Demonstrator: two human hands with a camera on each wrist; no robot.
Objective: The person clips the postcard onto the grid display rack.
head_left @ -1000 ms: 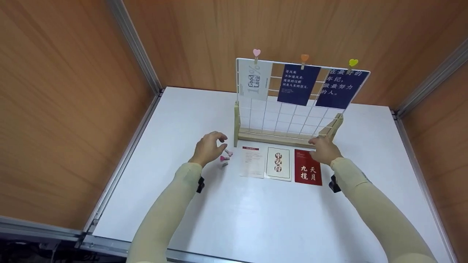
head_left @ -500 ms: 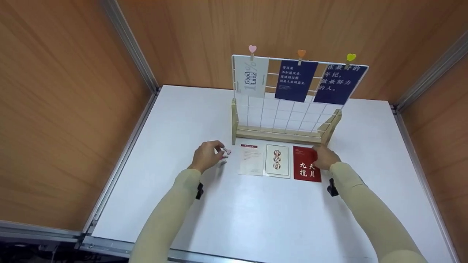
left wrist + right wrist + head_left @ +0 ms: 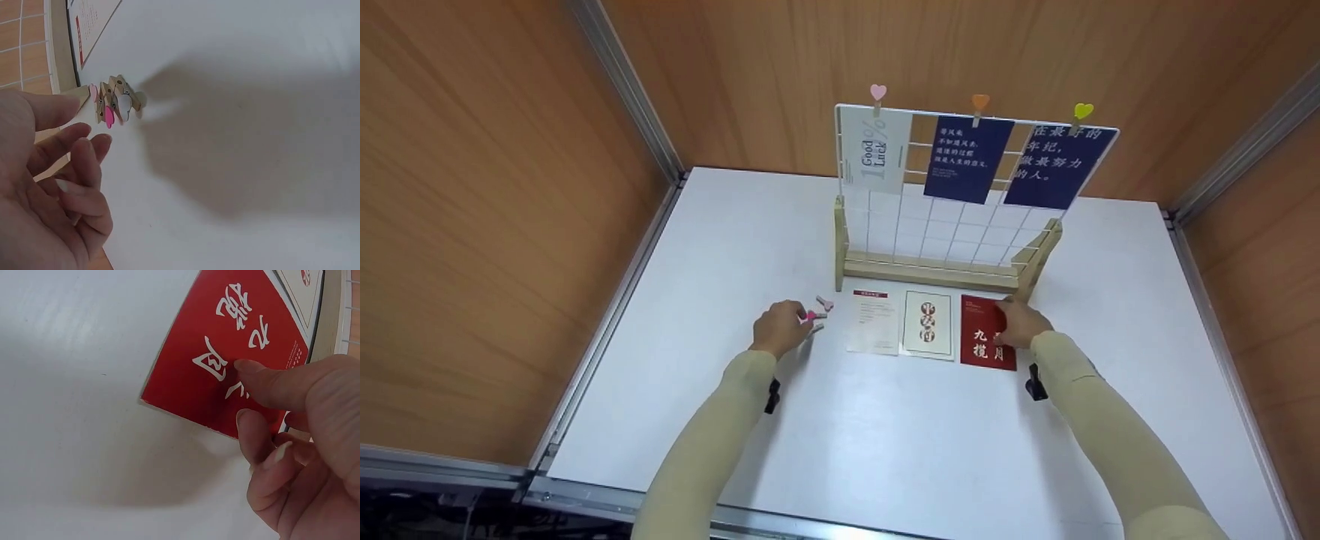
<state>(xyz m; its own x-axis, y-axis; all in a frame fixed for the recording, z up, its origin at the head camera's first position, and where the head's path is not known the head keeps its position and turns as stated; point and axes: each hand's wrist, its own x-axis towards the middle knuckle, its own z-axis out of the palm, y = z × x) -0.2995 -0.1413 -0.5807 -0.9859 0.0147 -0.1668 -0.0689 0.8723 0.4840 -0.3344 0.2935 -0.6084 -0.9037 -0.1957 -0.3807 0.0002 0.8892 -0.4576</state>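
My left hand (image 3: pixel 780 328) is just left of several small wooden clothespins (image 3: pixel 117 95) with heart tops, one bright pink and one white. In the left wrist view its fingers are loosely bent, with a gap between the fingertips and the pegs. My right hand (image 3: pixel 1024 322) reaches over the right side of a red card (image 3: pixel 976 334) with white characters. Thumb and index finger (image 3: pixel 254 433) lie apart over the card near its edge. Left of it on the table lie a cream card (image 3: pixel 915 341) with a round red design and a pale printed card (image 3: pixel 874 330).
Behind the cards stands a white wire grid rack on a wooden base (image 3: pixel 930 271). Heart clothespins hold a grey card (image 3: pixel 889 169) and two dark blue cards (image 3: pixel 967 176) along its top. Wooden panels (image 3: pixel 765 75) close in the white table (image 3: pixel 735 240).
Both hands have come down, the left toward the loose clothespins and the right farther over the red card. The head view has shifted slightly.
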